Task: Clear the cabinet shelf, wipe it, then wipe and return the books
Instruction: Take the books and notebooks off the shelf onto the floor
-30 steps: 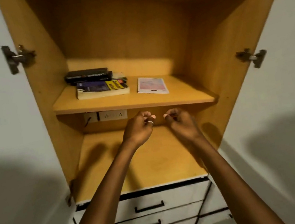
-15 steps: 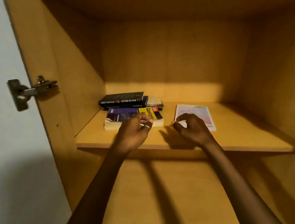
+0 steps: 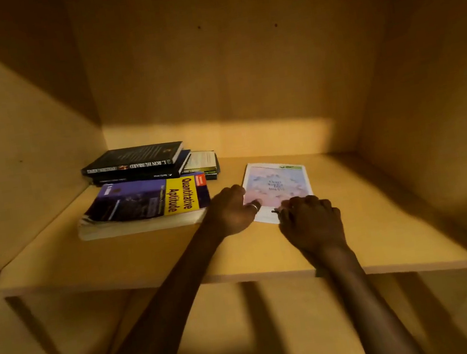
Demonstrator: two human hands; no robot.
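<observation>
Both my hands reach onto the wooden cabinet shelf [image 3: 59,267], meeting at the near edge of a thin pastel booklet [image 3: 276,184] that lies flat right of centre. My left hand [image 3: 231,211], a ring on one finger, rests at the booklet's near-left corner with its fingers loosely curled, fingertips touching the cover. My right hand [image 3: 312,222] sits at the near-right part of the same edge, fingers bent down onto the paper; whether either hand actually pinches the booklet or only presses on it I cannot tell from this angle. A small dark mark shows on the white margin between my two hands, too small to identify.

To the left of the booklet, apart from it, lies a thick paperback [image 3: 143,209] with a purple and yellow cover reading "Quantitative Aptitude", flat on the shelf with its worn pages facing me; my left hand is just beside its right end. Behind it, towards the back-left corner, a black book [image 3: 133,158] tops a short stack, with a dark blue book [image 3: 165,172] under it and a smaller stack with a pale cover [image 3: 201,161] just to its right. A band of light falls across the back wall [image 3: 241,70] and the rear of the shelf. A lower shelf [image 3: 249,339] is visible beneath my forearms.
</observation>
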